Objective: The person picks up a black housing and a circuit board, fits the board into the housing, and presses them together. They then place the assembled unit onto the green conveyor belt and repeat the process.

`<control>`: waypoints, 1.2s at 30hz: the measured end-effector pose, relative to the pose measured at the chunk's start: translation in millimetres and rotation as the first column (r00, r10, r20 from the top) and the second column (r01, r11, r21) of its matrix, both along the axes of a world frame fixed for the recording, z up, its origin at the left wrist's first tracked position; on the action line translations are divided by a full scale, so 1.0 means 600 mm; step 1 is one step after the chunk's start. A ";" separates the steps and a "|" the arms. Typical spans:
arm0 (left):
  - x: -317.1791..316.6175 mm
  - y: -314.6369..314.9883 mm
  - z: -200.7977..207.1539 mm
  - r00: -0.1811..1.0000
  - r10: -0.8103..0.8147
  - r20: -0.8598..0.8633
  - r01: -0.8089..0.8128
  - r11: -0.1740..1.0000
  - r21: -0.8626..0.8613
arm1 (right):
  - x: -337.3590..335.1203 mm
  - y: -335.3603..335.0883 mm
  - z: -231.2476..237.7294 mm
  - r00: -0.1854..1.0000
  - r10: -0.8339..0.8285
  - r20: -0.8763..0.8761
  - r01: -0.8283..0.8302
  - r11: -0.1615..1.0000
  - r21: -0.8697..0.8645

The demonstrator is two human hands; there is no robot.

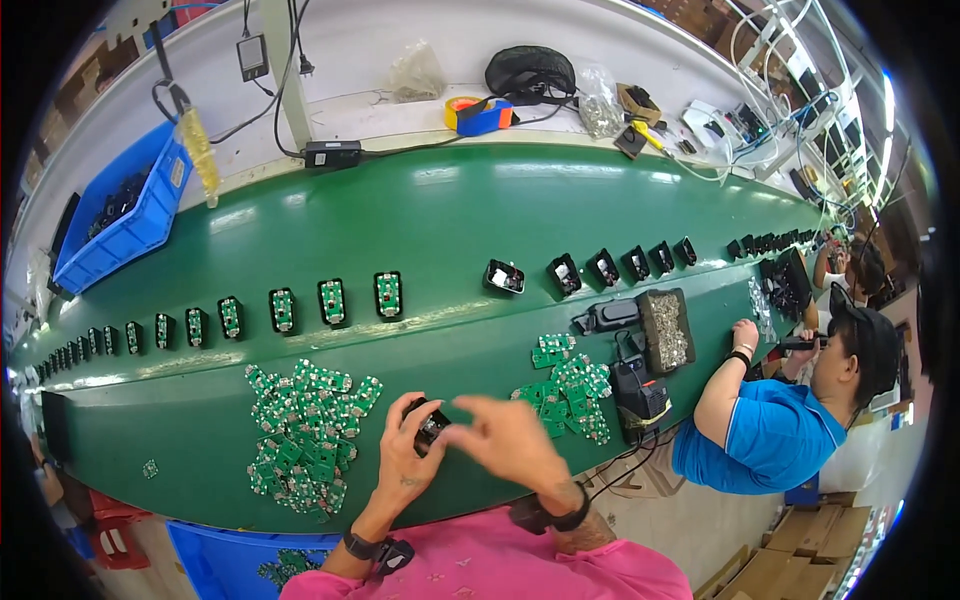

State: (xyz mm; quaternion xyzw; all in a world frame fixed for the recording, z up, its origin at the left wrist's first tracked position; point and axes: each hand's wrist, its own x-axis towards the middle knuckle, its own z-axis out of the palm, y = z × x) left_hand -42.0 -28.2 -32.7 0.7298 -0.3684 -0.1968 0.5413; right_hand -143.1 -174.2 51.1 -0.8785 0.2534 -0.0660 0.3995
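Observation:
My left hand (405,460) is closed round a small black plastic case (431,424), held just above the near part of the green bench. Inside the case some lighter parts show, too small to make out. Close on its right side is my right hand (512,440), blurred by motion, its thumb and forefinger pointing toward the case. Whether it grips anything does not show. A heap of green circuit boards (310,440) lies left of my hands. A smaller pile of green boards (570,392) lies to the right.
Black cases with green boards (332,301) line the belt (450,215) at left; cases with white parts (565,274) stand at right. Beyond the right pile are a black device (638,390) and a tray of small metal parts (667,330). A co-worker in blue (770,430) sits at right.

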 end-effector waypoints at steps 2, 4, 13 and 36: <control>-0.003 -0.002 0.003 0.986 0.036 -0.161 -0.044 0.998 -0.046 | -0.026 -0.064 -0.020 0.954 -0.243 0.175 0.284 0.919 -0.275; 0.005 0.007 -0.025 0.939 -0.041 -0.340 0.021 0.998 -0.061 | -0.050 -0.137 -0.048 0.900 -0.430 0.072 0.410 0.778 -0.476; -0.006 0.004 -0.012 0.909 0.002 -0.417 -0.045 0.995 -0.092 | -0.037 -0.184 -0.089 0.832 -0.512 -0.215 0.296 0.736 -0.608; 0.007 0.010 0.034 0.757 -0.265 -0.598 0.251 0.962 -0.108 | -0.025 0.019 -0.060 0.913 -0.347 0.214 0.098 0.697 0.711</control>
